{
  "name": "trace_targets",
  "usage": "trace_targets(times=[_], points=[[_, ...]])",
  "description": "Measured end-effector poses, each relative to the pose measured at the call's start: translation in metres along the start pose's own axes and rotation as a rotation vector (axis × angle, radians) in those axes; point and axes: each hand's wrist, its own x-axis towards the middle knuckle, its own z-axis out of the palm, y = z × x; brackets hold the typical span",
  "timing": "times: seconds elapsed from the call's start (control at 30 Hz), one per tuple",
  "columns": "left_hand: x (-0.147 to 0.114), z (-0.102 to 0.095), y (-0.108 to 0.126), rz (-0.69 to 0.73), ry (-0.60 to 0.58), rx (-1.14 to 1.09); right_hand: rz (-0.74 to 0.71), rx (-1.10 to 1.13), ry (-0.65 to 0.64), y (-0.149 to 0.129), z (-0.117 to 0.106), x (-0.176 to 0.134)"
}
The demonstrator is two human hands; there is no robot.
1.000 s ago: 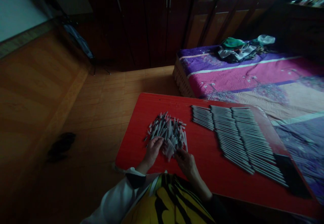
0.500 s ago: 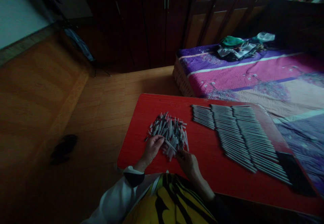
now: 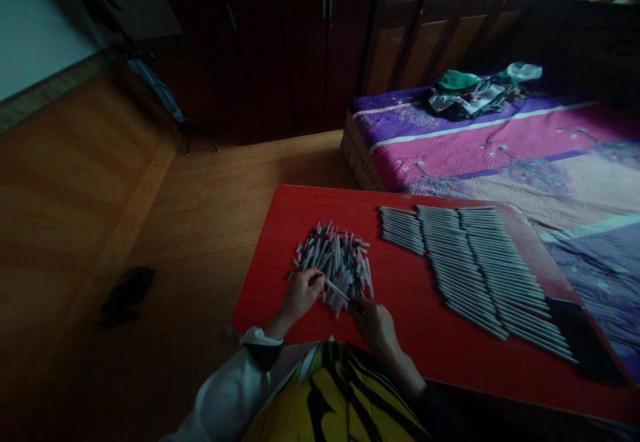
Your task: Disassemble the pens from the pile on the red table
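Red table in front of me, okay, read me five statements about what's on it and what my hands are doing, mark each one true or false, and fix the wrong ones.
1. A thin pale piece spans from the left hand to the right hand. True.
2. The loose pile lies to the left of the neat rows. True.
3. The neat rows lie on the floor. False: they lie on the red table.
4. A dark flat item lies near the red table's right edge. True.
5. The left hand is empty. False: it pinches one end of the pale piece.
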Motion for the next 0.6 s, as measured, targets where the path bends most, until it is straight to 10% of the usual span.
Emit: trace_targets(times=[0.6], points=[[0.003,-0.005,-0.007,-0.060,-0.081,-0.114,-0.047,-0.180,-0.049,-0.008,-0.019,-0.006]])
